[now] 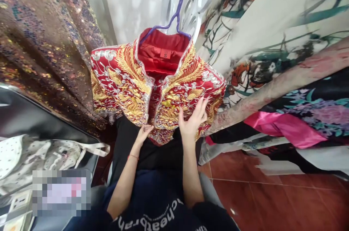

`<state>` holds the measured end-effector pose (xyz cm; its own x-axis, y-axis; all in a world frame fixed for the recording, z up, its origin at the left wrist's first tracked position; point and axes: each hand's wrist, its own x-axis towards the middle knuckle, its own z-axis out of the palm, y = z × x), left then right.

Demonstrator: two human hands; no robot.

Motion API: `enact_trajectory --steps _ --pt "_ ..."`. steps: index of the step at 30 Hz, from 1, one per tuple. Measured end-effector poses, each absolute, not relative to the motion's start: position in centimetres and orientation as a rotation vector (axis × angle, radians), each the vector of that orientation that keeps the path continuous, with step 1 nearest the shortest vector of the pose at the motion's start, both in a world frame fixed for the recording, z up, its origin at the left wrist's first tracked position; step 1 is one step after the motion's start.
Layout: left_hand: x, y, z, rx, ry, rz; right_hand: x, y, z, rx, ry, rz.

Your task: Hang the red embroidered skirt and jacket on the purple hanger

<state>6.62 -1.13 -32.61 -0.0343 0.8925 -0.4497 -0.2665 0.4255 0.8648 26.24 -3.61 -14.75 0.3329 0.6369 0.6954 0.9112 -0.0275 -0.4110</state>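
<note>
In front of me a red jacket (128,78) with gold and silver embroidery hangs on a purple hanger (177,13). Its front edges are apart below the collar, and a small red label (165,53) marked S shows inside the neck. My left hand (144,133) pinches the jacket's lower front edge near the middle. Over the jacket's front on the right, my right hand (193,116) has its fingers spread, at or just above the embroidery; I cannot tell whether it touches.
A sequined curtain (54,35) hangs at left, floral fabric (245,49) at right. Pink satin (286,129) and dark flowered cloth hang lower right above the red tiled floor (245,191). A black seat (40,118) at left bears a dotted cloth bag (40,154).
</note>
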Motion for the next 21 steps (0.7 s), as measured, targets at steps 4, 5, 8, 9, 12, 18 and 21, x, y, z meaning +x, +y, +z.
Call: enact_trajectory --steps 4,5,8,9,12,18,21 --pt "7.4 -2.1 -34.5 0.352 1.203 1.09 22.2 -6.8 -21.4 -1.759 -1.2 -0.014" --pt "7.4 -2.0 -34.6 0.301 1.185 1.145 21.3 -7.7 -22.9 -1.723 -1.121 0.223" --pt "7.2 -1.8 -34.5 0.179 1.136 1.299 19.1 -9.6 -26.9 -1.537 -0.862 0.93" --pt "7.2 -2.0 -34.5 0.148 1.125 1.327 18.7 -9.8 -28.0 -1.507 -0.807 1.059" --pt "7.1 -3.0 -34.5 0.089 1.1 1.343 18.1 -9.0 -30.9 -1.489 -0.643 1.301" --pt "6.8 -5.0 -34.2 0.095 1.048 1.22 18.3 -6.2 -33.6 -1.403 -0.305 1.486" --pt "6.7 -5.7 -33.7 0.139 1.01 1.092 18.4 -6.0 -33.8 -1.349 -0.248 1.526"
